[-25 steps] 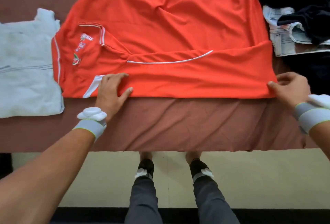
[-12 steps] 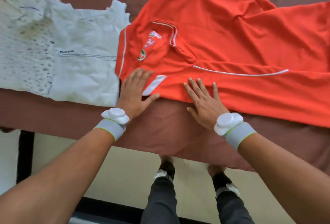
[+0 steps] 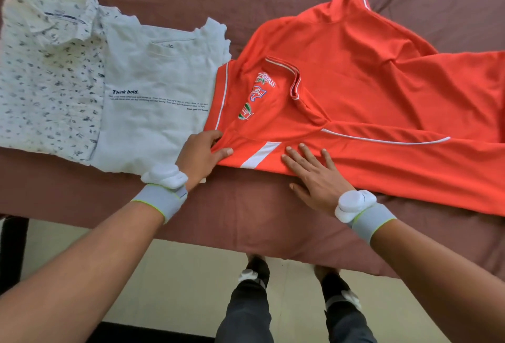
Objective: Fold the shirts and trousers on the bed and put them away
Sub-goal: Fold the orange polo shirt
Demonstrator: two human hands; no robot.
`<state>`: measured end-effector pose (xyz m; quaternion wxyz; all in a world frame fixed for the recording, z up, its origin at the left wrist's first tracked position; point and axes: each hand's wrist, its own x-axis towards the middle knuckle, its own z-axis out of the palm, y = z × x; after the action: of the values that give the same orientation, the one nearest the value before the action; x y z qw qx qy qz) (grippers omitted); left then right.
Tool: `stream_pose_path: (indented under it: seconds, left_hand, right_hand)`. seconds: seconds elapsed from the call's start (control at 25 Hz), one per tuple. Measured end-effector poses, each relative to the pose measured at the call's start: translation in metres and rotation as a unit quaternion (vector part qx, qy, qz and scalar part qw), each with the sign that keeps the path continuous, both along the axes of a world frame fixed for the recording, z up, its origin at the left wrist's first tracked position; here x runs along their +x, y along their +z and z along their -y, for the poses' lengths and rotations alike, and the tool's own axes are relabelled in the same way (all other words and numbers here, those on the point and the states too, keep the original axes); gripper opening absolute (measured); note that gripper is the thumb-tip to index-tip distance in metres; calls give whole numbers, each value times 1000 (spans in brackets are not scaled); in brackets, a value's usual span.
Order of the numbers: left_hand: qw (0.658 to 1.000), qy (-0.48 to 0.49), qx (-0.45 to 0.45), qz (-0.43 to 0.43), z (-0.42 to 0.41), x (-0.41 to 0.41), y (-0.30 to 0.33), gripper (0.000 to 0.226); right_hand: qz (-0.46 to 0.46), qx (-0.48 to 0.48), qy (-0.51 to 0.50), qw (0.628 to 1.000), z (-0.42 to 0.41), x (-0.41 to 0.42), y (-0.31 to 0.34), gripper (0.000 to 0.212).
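Bed [image 3: 246,219]: left hand [image 3: 200,155] seemingly pinches orange shirt [image 3: 369,96]

Two folded shirts [image 3: 109,91] lie left of the polo shirt [image 3: 369,96] on the bed [image 3: 246,219].

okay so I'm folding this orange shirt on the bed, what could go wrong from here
1. The orange polo shirt abuts the folded white T-shirt; your left hand, gripping its corner there, could drag that fold loose.
2. The polo's near edge lies close to the bed's edge, so it may slip off.
3. Your right hand pins one spot only; wrinkles beyond may get folded in.
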<state>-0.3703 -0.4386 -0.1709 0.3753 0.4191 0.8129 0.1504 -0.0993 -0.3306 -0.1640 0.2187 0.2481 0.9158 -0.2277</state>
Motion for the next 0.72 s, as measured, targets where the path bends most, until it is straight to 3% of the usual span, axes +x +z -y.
stream_pose_path:
  seconds: [0.08,0.2,0.36,0.44,0.48,0.6,0.72]
  left_hand:
    - [999,-41,-13,-4,2,1,2,39]
    - [995,65,-1,73,-2,3,5,28]
    - [996,8,-88,-18,-6,1,7,17]
    - [996,27,-61,-51,-13,-2,19,17]
    - [997,32,-18,-72,-21,-2,23,19]
    - [989,-8,109,-102,-67,-1,24,51]
    - [982,-110,100,-119,-133,2,12,88]
  right_hand:
    - [-72,42,-2,997,-5,-2,1,50]
    - [-177,111,-134,969,-29,-22,1,38]
    - [-128,126,-246,952,-74,-69,3,52]
    - [-81,125,-241,959,-84,-85,-2,54]
    - [-85,134,-237,959,-87,-89,-5,46]
    - [-177,115,-263,941,-87,-85,-11,21]
    - [-274,59,-294,914,-89,-64,1,17]
